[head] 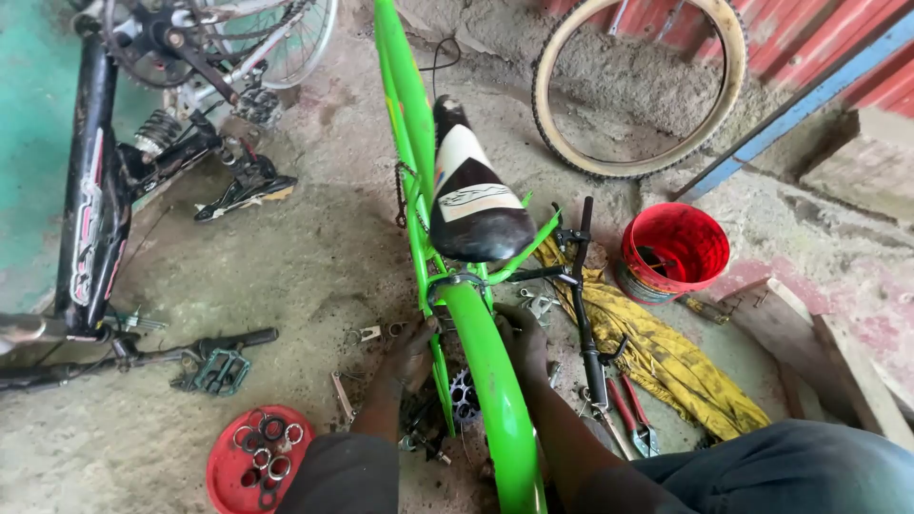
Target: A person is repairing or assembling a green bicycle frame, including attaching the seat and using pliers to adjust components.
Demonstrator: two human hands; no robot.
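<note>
**Both hands working low on the green bicycle, with parts lying loose all round**

We are looking down on a green bicycle frame (pixel 481 371) that is lying upside down in front of us, its black and white saddle (pixel 473 195) pointing away and its handlebar (pixel 583 286) sticking out beside the frame. Our left hand (pixel 411 350) is reaching in against the left side of the green tube, and our right hand (pixel 525 341) is pressing in on the other side. The fingers of both hands are curling in behind the tube, so we cannot tell whether they are gripping anything or only resting there. A toothed sprocket (pixel 464 398) is showing just below, between the two forearms.

We are judging the work to be well under way but far from finished: small metal rings are sitting in a red lid (pixel 249 466) near our left arm, red-handled pliers (pixel 632 411) are lying by our right arm near a yellow cloth (pixel 671 362), and loose fittings are scattered on the concrete floor (pixel 305 257). A red bucket (pixel 674 249) is standing beyond the cloth, a bare tyre (pixel 636 86) is leaning further off, and a black bicycle (pixel 95 200) is lying well apart on the left
</note>
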